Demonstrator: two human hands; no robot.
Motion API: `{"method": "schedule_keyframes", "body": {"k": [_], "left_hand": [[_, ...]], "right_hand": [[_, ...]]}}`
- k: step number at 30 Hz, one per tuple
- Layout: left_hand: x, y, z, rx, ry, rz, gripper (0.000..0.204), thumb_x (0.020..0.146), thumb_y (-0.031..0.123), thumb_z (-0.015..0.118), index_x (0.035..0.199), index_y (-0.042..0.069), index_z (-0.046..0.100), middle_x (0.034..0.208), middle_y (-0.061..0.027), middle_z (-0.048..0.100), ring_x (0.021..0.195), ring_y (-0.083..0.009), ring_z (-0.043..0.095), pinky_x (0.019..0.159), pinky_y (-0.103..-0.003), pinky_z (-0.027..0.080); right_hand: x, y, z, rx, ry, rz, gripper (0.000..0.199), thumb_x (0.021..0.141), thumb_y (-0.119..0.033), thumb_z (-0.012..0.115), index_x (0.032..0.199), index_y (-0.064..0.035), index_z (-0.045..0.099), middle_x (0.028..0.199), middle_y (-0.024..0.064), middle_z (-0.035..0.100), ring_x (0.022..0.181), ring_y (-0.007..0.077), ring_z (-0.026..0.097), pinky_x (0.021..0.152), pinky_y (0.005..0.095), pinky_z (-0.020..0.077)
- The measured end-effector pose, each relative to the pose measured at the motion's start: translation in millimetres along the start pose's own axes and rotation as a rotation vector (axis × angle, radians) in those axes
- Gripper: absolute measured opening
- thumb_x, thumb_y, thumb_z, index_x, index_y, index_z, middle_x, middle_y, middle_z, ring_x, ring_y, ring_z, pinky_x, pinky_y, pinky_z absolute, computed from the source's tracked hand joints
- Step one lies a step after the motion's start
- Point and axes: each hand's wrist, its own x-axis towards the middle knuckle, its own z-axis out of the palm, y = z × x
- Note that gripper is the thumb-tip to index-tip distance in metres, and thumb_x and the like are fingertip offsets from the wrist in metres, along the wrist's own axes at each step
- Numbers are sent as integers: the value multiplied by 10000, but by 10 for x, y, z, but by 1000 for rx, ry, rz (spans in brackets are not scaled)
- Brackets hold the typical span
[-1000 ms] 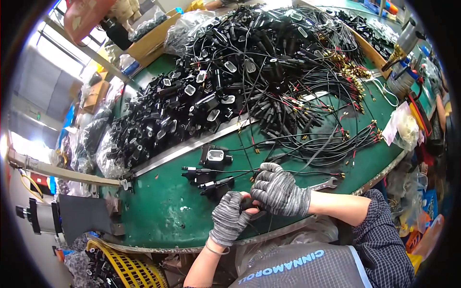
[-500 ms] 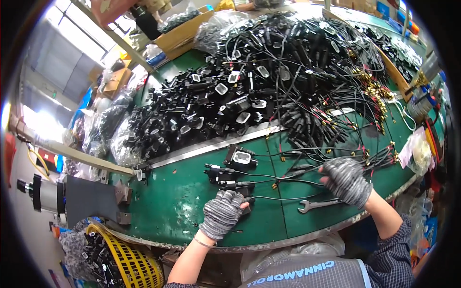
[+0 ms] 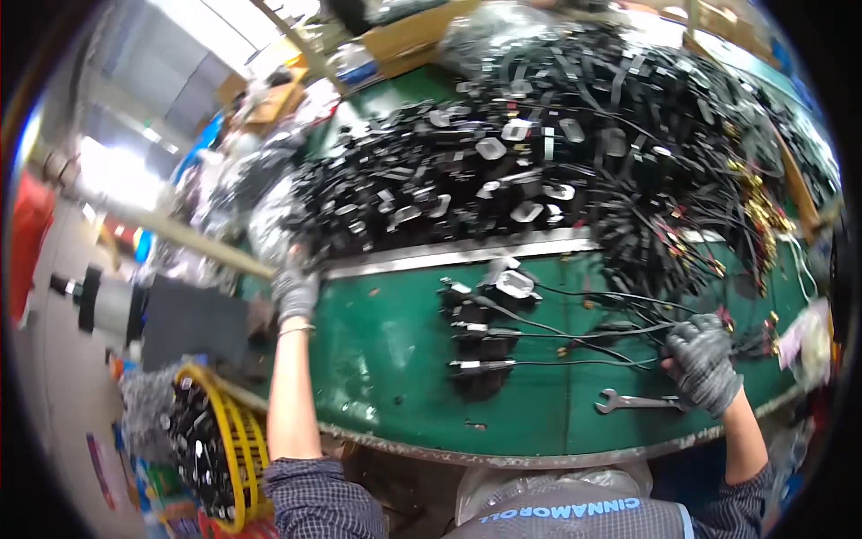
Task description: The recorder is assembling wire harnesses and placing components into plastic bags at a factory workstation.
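At the right of the frame, the right hand, in a grey mottled knitted glove, is curled over thin black cables; at the left, the similarly gloved left hand is set by a pale straight beam. Whether anything is pinched by either cannot be told through the blur. At centre, black boxy housings are laid together on the green table, their cables trailed rightward, probably against tangling; the black-part heap seems held back by a silvery metal strip.

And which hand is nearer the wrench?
Right. The right hand is by the right end of the wrench; the left hand is far off to its left.
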Motion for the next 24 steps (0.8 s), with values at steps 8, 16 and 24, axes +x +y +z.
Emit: {"method": "schedule_keyframes", "body": {"k": [8,16,24], "left_hand": [[-33,104,94,338,-434,155,445,652,141,659,1073,143,517,1080,-135,566,1014,-315,531,796,-404,461],[-1231,467,-798,-471,-147,186,399,721,259,704,967,30,490,871,-112,550,791,-225,532,770,-330,432],[-2551,1664,-848,-817,-512,280,415,651,193,746,888,62,431,801,-54,495,742,-149,493,673,-279,435]], "right_hand": [[-96,92,-128,311,-222,62,228,727,-309,611,754,-84,591,729,75,565,676,283,558,592,401,425],[181,-73,67,17,-36,205,214,755,-297,569,799,-89,588,858,87,581,821,279,559,696,395,428],[594,-61,288,-86,-19,362,169,746,-227,581,832,-81,585,815,109,587,777,273,575,680,391,449]]}}
